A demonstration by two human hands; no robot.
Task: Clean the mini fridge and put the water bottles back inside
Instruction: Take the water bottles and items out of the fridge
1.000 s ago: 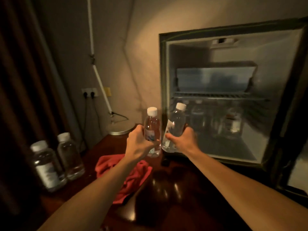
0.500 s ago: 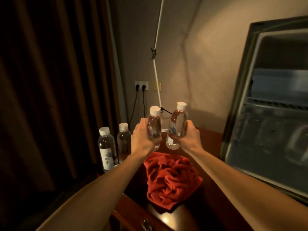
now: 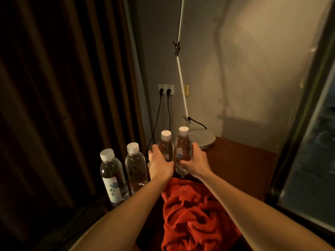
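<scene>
Clear plastic: L hand (image 3: 159, 163) grips one bottle (image 3: 165, 147), R hand (image 3: 194, 161) grips another bottle (image 3: 183, 153), fingers wrapped round bodies, over worktop (image 3: 235, 160) beyond red cloth (image 3: 195, 214). Advice: set bases flat w/ gap, release only once steady.

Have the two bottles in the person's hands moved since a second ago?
Yes. The two held bottles moved left, away from the fridge, toward the standing bottles.

The mini fridge (image 3: 308, 142) is cut off at the right edge, its inside blurred.
</scene>
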